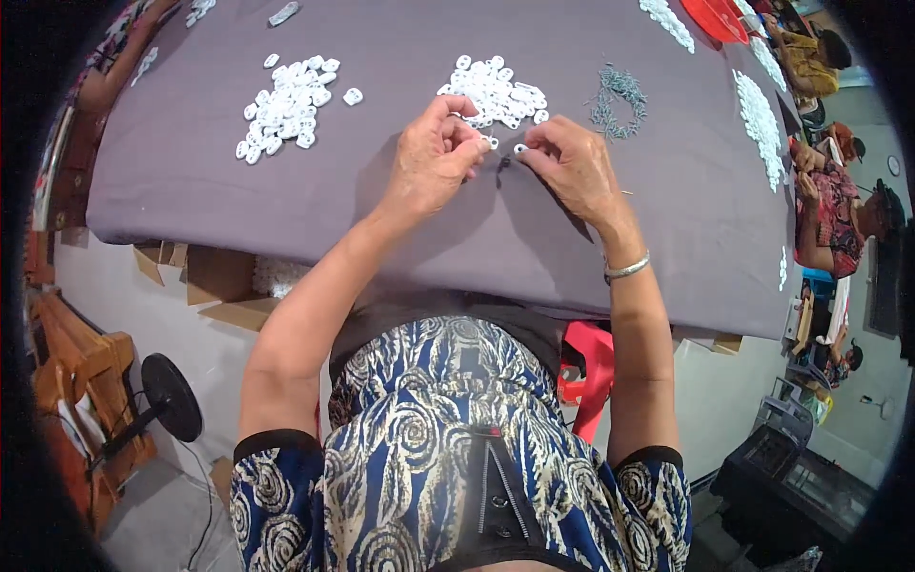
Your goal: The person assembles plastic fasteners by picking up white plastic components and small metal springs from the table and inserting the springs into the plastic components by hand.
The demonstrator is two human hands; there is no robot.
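Pinching a small white piece point(493, 142) in the fingers point(465, 153) of the left hand point(429, 157), gripping only one end and leaving the holed end uncovered, presumably for a clear view of the opening. Pinching a small round white piece point(520, 149) in the fingers of the right hand point(575, 167) too, taking hold at its outer side, probably for leaving free the side toward the left hand. Holding both pieces near each other but apart, over the counter point(429, 257), seemingly for having both in one line of sight. Facing a small dark thing point(505, 164) just below the gap, not being able to tell its kind. Having a middle pile of white pieces point(491, 91) just beyond the hands, apparently for short reaches. Having a left pile of white pieces point(286, 110) well to the side, perhaps for separating one lot from another. Having a pile of thin grey-green pins point(618, 100) beyond the right hand, likely for picking without mixing. Leaving a thin pale stick point(626, 193) lying just beside the right wrist, perhaps for being out of the way.
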